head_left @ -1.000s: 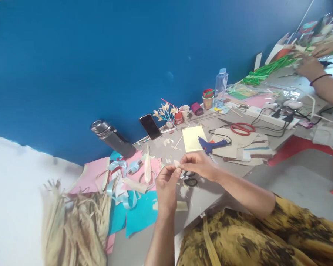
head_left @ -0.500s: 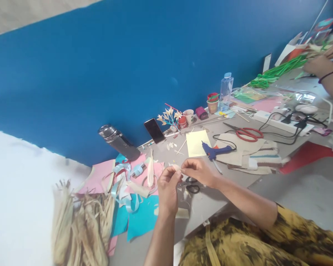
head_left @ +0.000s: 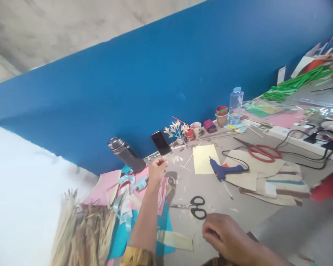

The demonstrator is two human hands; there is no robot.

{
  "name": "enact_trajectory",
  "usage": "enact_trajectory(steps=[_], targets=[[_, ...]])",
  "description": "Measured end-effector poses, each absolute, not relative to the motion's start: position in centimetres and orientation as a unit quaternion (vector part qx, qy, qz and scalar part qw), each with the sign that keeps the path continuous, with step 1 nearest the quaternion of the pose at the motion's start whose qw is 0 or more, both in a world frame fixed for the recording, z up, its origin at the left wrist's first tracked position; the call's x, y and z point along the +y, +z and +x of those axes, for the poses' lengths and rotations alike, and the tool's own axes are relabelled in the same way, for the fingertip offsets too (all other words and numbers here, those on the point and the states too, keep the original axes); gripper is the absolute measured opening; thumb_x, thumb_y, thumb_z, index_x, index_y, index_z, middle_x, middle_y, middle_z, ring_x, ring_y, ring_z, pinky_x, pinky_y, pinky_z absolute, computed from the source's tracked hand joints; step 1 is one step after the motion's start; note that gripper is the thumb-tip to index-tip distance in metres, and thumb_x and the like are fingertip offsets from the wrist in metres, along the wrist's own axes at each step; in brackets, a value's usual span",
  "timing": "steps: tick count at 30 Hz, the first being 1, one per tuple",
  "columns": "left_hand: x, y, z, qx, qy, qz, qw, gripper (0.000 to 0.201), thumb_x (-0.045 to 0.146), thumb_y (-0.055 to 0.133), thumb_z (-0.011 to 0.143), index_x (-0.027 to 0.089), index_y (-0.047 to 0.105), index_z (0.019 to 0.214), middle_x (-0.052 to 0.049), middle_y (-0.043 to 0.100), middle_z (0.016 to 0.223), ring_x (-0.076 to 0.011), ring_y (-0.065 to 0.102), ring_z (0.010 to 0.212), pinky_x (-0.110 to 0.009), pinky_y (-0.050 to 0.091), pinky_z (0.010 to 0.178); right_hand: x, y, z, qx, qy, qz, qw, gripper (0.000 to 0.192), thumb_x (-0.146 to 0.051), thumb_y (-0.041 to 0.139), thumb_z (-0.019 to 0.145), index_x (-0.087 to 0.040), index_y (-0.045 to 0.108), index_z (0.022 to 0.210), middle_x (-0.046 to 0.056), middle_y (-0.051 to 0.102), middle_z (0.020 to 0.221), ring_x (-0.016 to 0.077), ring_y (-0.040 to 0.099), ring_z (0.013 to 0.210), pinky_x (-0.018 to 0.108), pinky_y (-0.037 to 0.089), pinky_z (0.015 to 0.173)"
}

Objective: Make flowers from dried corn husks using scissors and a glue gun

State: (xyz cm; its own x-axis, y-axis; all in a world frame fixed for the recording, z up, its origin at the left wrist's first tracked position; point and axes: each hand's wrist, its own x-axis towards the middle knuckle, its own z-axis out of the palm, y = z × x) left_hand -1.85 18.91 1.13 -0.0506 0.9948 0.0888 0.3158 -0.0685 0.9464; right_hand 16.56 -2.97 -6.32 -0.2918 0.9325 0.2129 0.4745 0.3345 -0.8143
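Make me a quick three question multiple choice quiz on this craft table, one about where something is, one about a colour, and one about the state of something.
1. Where does the black-handled scissors lie?
A. on the table between the two hands
B. on the yellow sheet
C. inside the paper cup

2. What colour is the glue gun?
A. red
B. blue
C. green

3. How is the phone placed?
A. flat, face down
B. held in the right hand
C. propped up against the blue wall

Answers:
1. A: it lies on the grey table, beyond the right hand and nearer than the left hand.
2. B: its body is blue, beside the yellow sheet.
3. C: it stands tilted, its dark screen facing out, at the foot of the blue wall.
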Motion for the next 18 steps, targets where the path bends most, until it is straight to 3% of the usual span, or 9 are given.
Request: enact_trajectory(steps=[9,14,18], targets=[[24.0,-1.5,1.0,0.627,0.310,0.608,0.376,0.017,0.019,0.074,0.051,0.017,0.058,0.049,0.001,0.052,0.046,-0.0117,0.045,0.049,-0.026,0.032,0.053,-3.1,-7.0,17.0,-0.763,0.297,-0.455,0.350,0.021,-0.024,0.046,0.093,-0.021,0.057,0.076,0.003,0.060,0.073,0.0178,0.053,0.067,0.029,0.035,0.062],[25.2,-0.3,1.3,0.653,0.320,0.615,0.307,0.013,0.014,0.074,0.053,0.018,0.063,0.059,-0.001,0.059,0.055,-0.0147,0.050,0.056,-0.028,0.036,0.060,-3.0,-7.6,17.1,-0.760,0.302,-0.443,0.366,0.021,-0.024,0.047,0.093,-0.022,0.056,0.075,0.002,0.060,0.071,0.0178,0.053,0.067,0.029,0.035,0.062],[21.9,3.1,-0.5,0.634,0.342,0.638,0.273,0.006,0.020,0.071,0.064,0.019,0.067,0.067,-0.003,0.066,0.068,-0.0167,0.055,0.065,-0.029,0.040,0.066,-3.0,-7.5,17.3,-0.752,0.315,-0.433,0.384,0.018,-0.022,0.048,0.092,-0.021,0.058,0.076,0.003,0.061,0.072,0.0173,0.054,0.068,0.028,0.035,0.062]])
